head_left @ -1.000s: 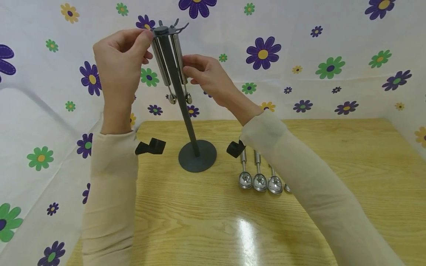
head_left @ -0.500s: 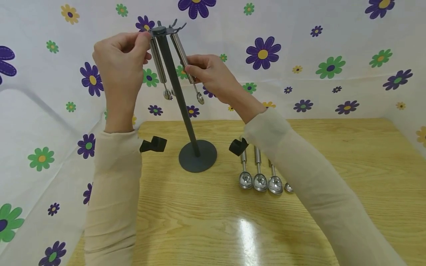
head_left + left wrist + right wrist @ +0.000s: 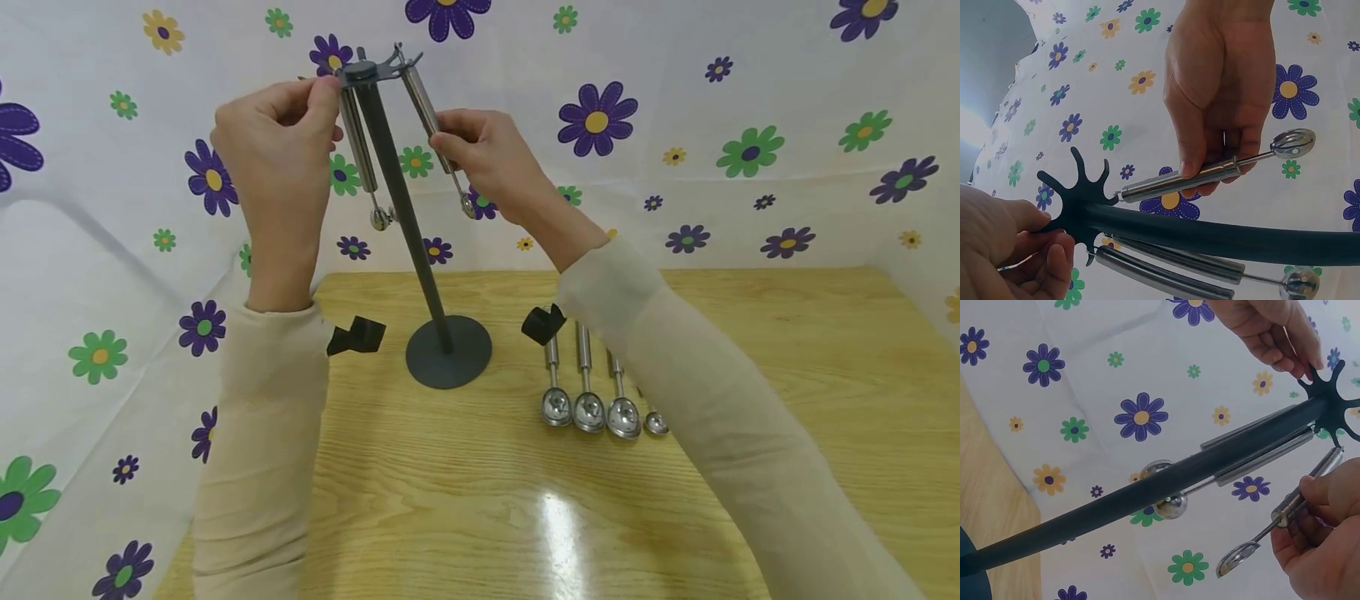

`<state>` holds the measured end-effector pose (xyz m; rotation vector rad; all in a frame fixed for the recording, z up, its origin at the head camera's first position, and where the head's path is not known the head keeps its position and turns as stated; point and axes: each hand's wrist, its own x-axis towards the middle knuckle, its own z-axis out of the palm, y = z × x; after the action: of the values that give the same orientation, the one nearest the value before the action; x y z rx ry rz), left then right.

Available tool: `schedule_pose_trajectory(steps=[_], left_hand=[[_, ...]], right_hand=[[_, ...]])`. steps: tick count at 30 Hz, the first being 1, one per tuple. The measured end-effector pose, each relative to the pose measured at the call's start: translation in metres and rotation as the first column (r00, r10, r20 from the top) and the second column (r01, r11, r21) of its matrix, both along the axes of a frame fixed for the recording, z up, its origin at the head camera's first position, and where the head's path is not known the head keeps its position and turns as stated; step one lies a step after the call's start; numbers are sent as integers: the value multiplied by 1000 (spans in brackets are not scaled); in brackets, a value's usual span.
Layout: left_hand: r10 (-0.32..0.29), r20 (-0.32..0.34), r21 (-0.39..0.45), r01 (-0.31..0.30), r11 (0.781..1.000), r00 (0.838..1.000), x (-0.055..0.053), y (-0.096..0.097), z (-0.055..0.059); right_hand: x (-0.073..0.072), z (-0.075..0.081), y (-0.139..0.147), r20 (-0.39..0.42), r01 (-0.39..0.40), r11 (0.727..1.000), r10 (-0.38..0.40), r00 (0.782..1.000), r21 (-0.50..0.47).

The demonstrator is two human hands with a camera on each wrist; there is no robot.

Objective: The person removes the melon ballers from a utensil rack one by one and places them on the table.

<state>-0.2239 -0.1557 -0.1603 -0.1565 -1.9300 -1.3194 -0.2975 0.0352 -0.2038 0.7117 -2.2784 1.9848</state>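
A dark metal stand [image 3: 427, 283] with a ring of curved hooks [image 3: 1085, 181] at its top leans slightly left. My left hand [image 3: 277, 125] pinches one hook between thumb and finger. With thumb and fingers, my right hand [image 3: 495, 154] grips the handle of a melon baller [image 3: 1293, 144], which has a small oval ridged bowl. The handle's upper end is at a hook; whether it is hooked on, I cannot tell. A second melon baller [image 3: 356, 137] hangs close to the pole, and another hanging handle [image 3: 1166, 275] lies alongside it in the left wrist view.
Several metal scoops [image 3: 588, 412] lie in a row on the wooden table [image 3: 450, 492], partly hidden behind my right sleeve [image 3: 697, 383]. The stand's round base [image 3: 450, 367] rests near the table's back left. A flowered cloth [image 3: 675, 208] hangs behind.
My right hand has swung the lower end of the melon baller to the right and slightly up, away from the pole. My left hand stays at the hooks.
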Motion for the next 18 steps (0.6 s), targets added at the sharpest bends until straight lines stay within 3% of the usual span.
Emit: schedule_pose_trajectory(steps=[7, 18], left_hand=[[-15, 14, 17, 15, 1000, 1000, 0, 0, 1], [-4, -10, 77, 5, 997, 1000, -2, 3, -2]], right_hand=[[2, 5, 19, 38, 45, 995, -42, 998, -85], [30, -19, 100, 44, 78, 997, -78, 996, -2]])
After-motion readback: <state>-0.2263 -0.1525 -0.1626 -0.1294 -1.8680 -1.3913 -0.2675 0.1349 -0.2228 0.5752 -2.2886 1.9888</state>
